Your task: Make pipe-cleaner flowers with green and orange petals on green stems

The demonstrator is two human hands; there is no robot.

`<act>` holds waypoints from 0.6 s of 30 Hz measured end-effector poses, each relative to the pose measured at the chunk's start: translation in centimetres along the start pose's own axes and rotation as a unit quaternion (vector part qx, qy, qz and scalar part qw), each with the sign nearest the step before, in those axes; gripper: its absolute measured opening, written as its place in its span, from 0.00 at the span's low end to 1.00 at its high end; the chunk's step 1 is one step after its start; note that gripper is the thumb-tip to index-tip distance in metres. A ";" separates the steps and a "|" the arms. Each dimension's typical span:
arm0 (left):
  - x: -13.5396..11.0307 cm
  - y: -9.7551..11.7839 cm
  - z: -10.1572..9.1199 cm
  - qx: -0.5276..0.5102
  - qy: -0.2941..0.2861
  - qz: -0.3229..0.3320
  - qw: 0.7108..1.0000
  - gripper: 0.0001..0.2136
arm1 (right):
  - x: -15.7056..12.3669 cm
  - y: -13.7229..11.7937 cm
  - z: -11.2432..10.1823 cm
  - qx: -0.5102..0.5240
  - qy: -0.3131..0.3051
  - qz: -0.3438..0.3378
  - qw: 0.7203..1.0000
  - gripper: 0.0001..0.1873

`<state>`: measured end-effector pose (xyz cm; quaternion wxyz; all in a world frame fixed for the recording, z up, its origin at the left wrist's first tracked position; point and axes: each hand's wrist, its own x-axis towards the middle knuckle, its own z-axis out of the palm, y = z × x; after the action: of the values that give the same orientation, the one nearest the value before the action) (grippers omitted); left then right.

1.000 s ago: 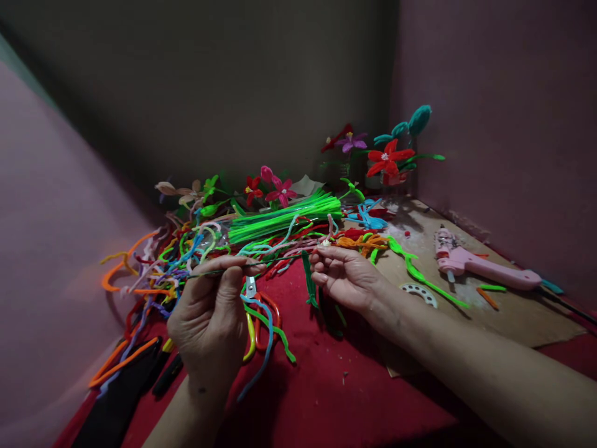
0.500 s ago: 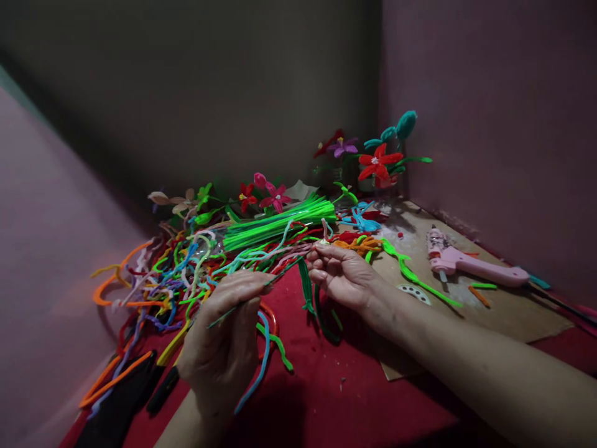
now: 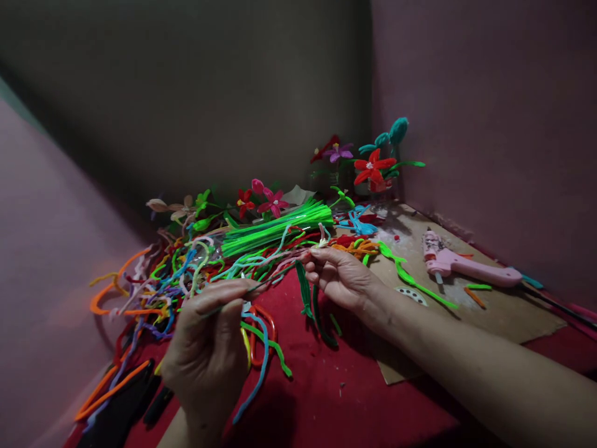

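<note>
My left hand (image 3: 205, 354) is closed in a pinch on a thin dark green pipe cleaner (image 3: 255, 287), which runs between thumb and fingers. To its right, my right hand (image 3: 342, 280) has thumb and forefinger pressed together. What they hold is too small to make out; a pale tip (image 3: 321, 242) shows just above them. Dark green pipe-cleaner leaves (image 3: 304, 289) lie on the red cloth (image 3: 321, 398) below the right fingers. Orange-handled scissors (image 3: 273, 330) rest beside the left hand, partly hidden, with a blue pipe cleaner (image 3: 261, 373) across them.
Loose coloured pipe cleaners (image 3: 161, 280) pile up on the left. Behind them lies a bright green bundle (image 3: 280, 227). Pipe-cleaner flowers (image 3: 373, 167) stand at the back. A pink glue gun (image 3: 476, 267) rests on cardboard (image 3: 504, 317) at the right, near the wall.
My left hand has moved left and slightly down, away from the right hand, still pinching the green pipe cleaner. More of the scissors shows. My right hand keeps nearly the same pose.
</note>
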<state>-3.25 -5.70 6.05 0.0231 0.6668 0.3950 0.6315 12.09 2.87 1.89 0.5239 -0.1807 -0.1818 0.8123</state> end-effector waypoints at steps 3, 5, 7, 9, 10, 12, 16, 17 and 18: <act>0.9 0.3 -0.3 -0.040 0.056 -0.092 0.993 0.03 | 0.0 -0.1 0.0 -0.049 -0.024 -0.021 0.998 0.03; 1.4 0.1 -0.4 -0.075 0.031 -0.181 0.980 0.03 | -0.2 -0.2 0.2 -0.086 -0.050 -0.035 0.994 0.05; 1.6 -0.3 -0.5 -0.129 -0.044 -0.267 0.954 0.02 | -0.4 -0.1 0.4 -0.117 -0.070 -0.043 0.990 0.07; 1.6 -0.7 -0.4 -0.173 -0.103 -0.322 0.925 0.03 | -0.6 0.1 0.6 -0.140 -0.079 -0.048 0.986 0.09; 1.6 -0.9 -0.3 -0.180 -0.120 -0.343 0.914 0.03 | -0.6 0.2 0.6 -0.148 -0.083 -0.052 0.984 0.09; 1.4 -1.2 -0.1 -0.173 -0.139 -0.367 0.903 0.04 | -0.7 0.4 0.6 -0.158 -0.092 -0.063 0.981 0.09; 0.9 -1.4 0.4 -0.105 -0.175 -0.362 0.910 0.06 | -0.6 0.7 0.4 -0.167 -0.110 -0.073 0.977 0.07; 0.8 -1.4 0.5 -0.093 -0.179 -0.356 0.913 0.06 | -0.6 0.8 0.3 -0.165 -0.112 -0.070 0.977 0.07; 0.7 -1.4 0.6 -0.085 -0.182 -0.351 0.915 0.06 | -0.5 0.8 0.3 -0.164 -0.114 -0.066 0.978 0.07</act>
<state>-3.52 -4.11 5.73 0.3711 0.5839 0.5377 0.4819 11.55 2.03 1.80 0.5154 -0.1583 -0.3825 0.7504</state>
